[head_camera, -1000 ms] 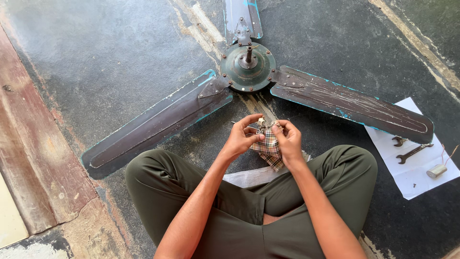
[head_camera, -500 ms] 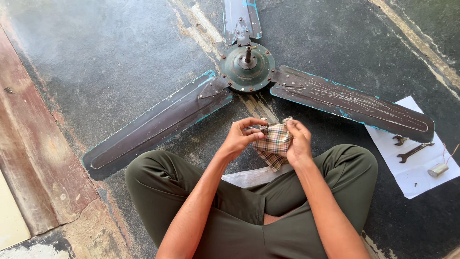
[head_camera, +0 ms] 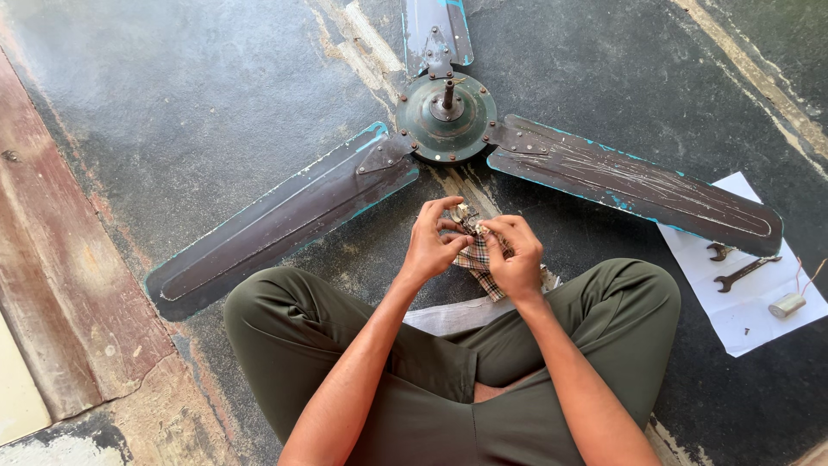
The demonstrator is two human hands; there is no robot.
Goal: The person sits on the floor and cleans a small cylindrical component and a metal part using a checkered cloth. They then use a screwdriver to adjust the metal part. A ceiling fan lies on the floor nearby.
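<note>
We sit cross-legged on a dark, scuffed concrete floor [head_camera: 216, 95], and before our knees lies a dismantled ceiling fan [head_camera: 448, 116], by far the biggest thing here; its three long metal blades are flat, stiff and scratched, edged in worn teal paint, and meet at a round, rusty hub with a short shaft standing up from it; to our right a white paper sheet [head_camera: 746, 302] carries two small spanners [head_camera: 742, 272] and a little grey cylinder with wires [head_camera: 787, 305]; just in front of our lap, between knees and hub, our left hand [head_camera: 431, 246] and right hand [head_camera: 516, 259] hold a checked cloth [head_camera: 479, 259], fingers of both closed and pinching its bunched top; we judge it light, soft and limp, best gripped in the folds; whether something small sits inside we cannot tell.
</note>
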